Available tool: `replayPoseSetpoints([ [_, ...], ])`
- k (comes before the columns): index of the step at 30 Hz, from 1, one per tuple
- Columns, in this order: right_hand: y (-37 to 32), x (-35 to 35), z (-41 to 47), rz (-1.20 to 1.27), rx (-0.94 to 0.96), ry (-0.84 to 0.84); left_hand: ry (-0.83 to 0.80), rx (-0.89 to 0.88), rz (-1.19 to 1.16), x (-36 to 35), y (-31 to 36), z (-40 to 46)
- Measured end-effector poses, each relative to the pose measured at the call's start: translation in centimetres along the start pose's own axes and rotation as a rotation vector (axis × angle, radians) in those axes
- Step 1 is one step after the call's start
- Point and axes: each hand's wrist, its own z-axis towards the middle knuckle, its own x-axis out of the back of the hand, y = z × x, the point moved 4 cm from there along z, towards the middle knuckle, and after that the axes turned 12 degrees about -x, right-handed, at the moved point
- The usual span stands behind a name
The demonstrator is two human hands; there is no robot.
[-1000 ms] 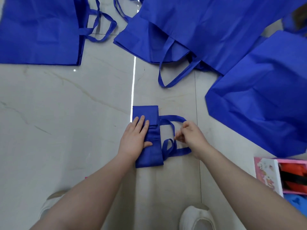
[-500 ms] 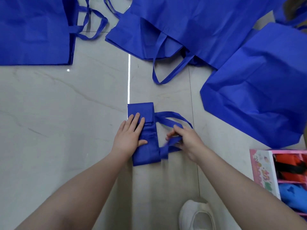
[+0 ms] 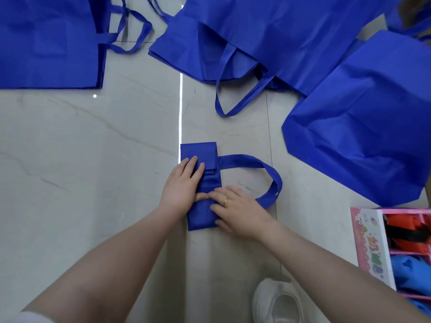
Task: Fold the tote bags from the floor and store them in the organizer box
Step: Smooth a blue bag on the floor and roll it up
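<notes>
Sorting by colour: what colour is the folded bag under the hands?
Royal blue, plain with no pattern: the folded bag, handle loop included, clearest in the head view.

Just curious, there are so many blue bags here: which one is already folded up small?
The folded tote bag under both hands, a narrow strip with one handle looping out to its right. The other blue bags lie spread flat at the top and right.

folded tote bag (image 3: 202,183) on floor (image 3: 81,159), organizer box (image 3: 368,248) right
</notes>
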Motion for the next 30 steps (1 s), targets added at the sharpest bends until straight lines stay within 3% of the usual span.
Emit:
replayPoseSetpoints([
  [2,-1.2,-2.3,-0.7,-0.042,-0.074,-0.211,0.019,0.004,-0.023,0.0,0.0,0.0],
  [4,-1.5,-3.3,-0.7,-0.018,-0.152,-0.286,0.052,0.001,-0.064,0.1,-0.2,0.1],
  [7,-1.6,-2.0,0.2,-0.006,-0.184,-0.223,0.073,-0.016,-0.134,0.6,-0.8,0.1],
  [10,-0.7,0.6,1.6,0.159,-0.195,-0.319,0.039,-0.027,-0.262,1.5,-1.8,0.5],
  [14,2.9,4.0,5.1,0.456,-0.466,-0.269,0.060,0.254,-0.996,4.4,-3.9,1.4],
  [16,3.6,4.9,7.3,0.402,-0.477,-0.194,0.029,0.310,-1.114,5.4,-4.5,2.1],
  [19,3.9,4.7,10.3,0.283,-0.500,-0.124,0.006,0.226,-0.902,5.2,-5.1,2.8],
  [24,4.6,2.3,11.8,0.341,-0.747,-0.128,0.015,0.136,-0.561,4.6,-5.2,4.6],
  [27,4.5,1.7,11.6,0.289,-0.789,-0.119,-0.024,0.243,-0.256,4.8,-5.1,5.5],
  [30,3.9,1.2,10.7,0.246,-0.811,-0.157,-0.054,0.368,-0.240,4.8,-4.6,5.1],
])
